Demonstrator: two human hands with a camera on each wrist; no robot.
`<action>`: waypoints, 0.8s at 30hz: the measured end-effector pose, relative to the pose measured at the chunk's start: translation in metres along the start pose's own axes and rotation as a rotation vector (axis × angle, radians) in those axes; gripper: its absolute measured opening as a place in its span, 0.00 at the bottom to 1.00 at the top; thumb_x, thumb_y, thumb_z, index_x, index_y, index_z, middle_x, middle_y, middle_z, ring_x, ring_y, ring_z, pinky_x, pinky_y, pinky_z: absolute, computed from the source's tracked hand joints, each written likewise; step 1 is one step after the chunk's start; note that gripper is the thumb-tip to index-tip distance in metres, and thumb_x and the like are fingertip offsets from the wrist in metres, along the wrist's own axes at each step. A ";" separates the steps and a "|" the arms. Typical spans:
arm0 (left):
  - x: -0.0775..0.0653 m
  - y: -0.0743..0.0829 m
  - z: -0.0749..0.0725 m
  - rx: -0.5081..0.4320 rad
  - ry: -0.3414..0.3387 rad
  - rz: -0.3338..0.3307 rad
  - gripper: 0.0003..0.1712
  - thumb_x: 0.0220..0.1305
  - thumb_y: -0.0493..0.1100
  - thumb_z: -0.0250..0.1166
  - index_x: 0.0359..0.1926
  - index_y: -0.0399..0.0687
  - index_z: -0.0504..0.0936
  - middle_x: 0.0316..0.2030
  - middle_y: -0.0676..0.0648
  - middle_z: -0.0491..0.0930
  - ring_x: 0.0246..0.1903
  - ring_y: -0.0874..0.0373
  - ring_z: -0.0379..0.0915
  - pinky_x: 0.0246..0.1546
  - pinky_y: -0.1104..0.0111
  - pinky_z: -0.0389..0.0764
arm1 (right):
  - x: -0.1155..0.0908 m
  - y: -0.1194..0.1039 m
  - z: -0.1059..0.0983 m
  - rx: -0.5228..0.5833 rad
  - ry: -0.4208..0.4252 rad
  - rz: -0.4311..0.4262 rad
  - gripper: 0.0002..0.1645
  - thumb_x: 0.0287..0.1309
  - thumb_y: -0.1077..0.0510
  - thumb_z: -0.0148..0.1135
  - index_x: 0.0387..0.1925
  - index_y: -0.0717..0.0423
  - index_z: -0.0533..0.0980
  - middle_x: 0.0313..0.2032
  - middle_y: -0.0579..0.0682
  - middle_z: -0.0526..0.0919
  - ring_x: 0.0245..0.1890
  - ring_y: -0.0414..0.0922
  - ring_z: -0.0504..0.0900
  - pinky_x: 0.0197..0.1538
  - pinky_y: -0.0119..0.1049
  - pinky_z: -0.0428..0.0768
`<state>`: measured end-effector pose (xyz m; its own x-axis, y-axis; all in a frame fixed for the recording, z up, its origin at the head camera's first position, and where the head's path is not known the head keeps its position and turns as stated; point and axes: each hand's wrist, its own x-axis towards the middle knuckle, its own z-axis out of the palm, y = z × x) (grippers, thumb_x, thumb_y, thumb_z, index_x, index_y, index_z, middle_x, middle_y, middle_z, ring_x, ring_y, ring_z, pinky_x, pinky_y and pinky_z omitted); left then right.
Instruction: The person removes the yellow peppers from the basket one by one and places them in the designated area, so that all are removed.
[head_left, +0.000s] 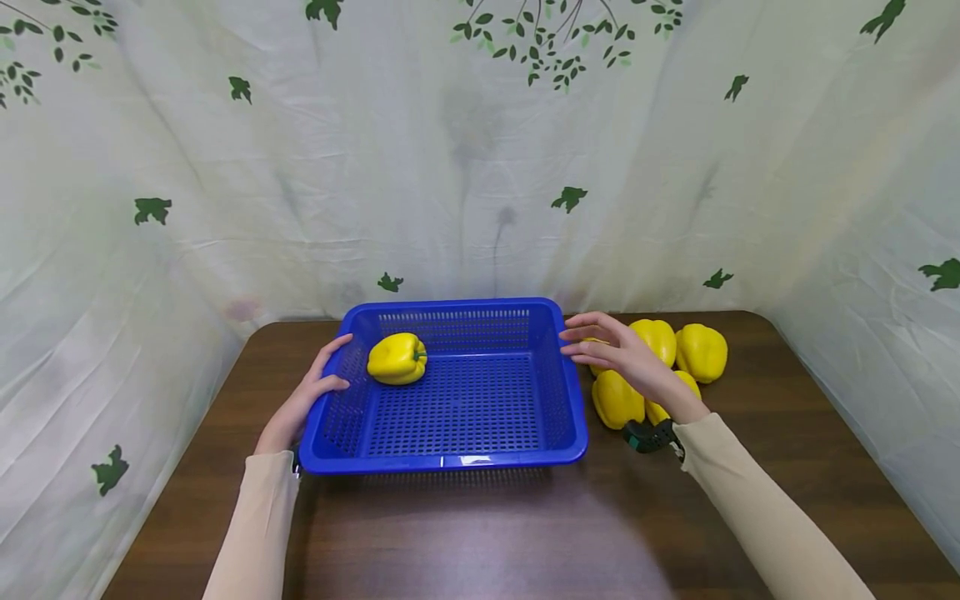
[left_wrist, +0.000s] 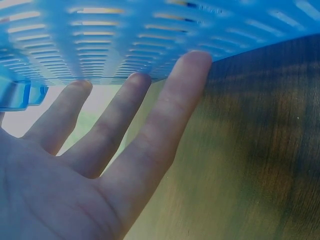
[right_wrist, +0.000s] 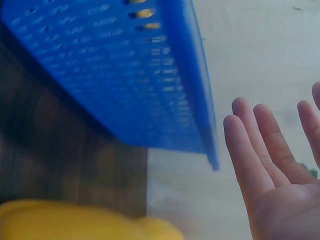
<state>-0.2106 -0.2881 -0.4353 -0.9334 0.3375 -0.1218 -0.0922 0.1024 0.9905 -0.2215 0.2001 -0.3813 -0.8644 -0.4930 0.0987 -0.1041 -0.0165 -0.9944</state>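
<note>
A blue plastic basket (head_left: 450, 468) with slotted walls stands in the middle, and a yellow bell pepper (head_left: 396, 358) lies inside it at the left. My left hand (head_left: 303, 404) grips the basket's left side, thumb and a finger over the rim. In the left wrist view, several fingers (left_wrist: 155, 122) of that hand reach up against the slotted outer wall. My right hand (head_left: 618, 350) is by the basket's right rim with its fingers extended and nothing in it. The right wrist view shows those fingertips just off the rim.
Several more yellow bell peppers (head_left: 702, 353) are grouped on the brown wooden table (head_left: 780, 450) at the right, some partly hidden under my right hand and wrist. A pale cloth (head_left: 420, 167) with green leaf prints hangs behind the table and along both sides.
</note>
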 end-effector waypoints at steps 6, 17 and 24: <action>0.000 -0.001 0.000 0.009 0.002 0.004 0.40 0.69 0.38 0.46 0.74 0.71 0.42 0.71 0.41 0.35 0.61 0.32 0.49 0.50 0.53 0.69 | 0.014 -0.009 0.014 -0.002 -0.027 -0.008 0.21 0.67 0.63 0.53 0.60 0.61 0.66 0.58 0.67 0.70 0.54 0.58 0.76 0.56 0.42 0.73; 0.000 0.000 0.000 0.001 0.001 0.003 0.40 0.69 0.37 0.45 0.74 0.71 0.42 0.71 0.41 0.36 0.61 0.33 0.49 0.49 0.55 0.69 | 0.041 -0.010 0.037 0.003 -0.086 -0.008 0.21 0.67 0.65 0.51 0.60 0.63 0.65 0.55 0.63 0.73 0.52 0.59 0.77 0.56 0.49 0.72; 0.001 0.000 0.000 0.011 0.006 -0.005 0.40 0.69 0.38 0.46 0.74 0.71 0.42 0.71 0.42 0.35 0.62 0.32 0.48 0.50 0.52 0.68 | 0.058 -0.008 0.053 -0.022 -0.119 -0.030 0.22 0.67 0.64 0.51 0.61 0.64 0.65 0.55 0.63 0.74 0.50 0.57 0.79 0.55 0.52 0.72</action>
<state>-0.2114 -0.2880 -0.4352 -0.9349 0.3316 -0.1267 -0.0933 0.1148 0.9890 -0.2450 0.1257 -0.3693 -0.7962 -0.5926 0.1217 -0.1409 -0.0141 -0.9899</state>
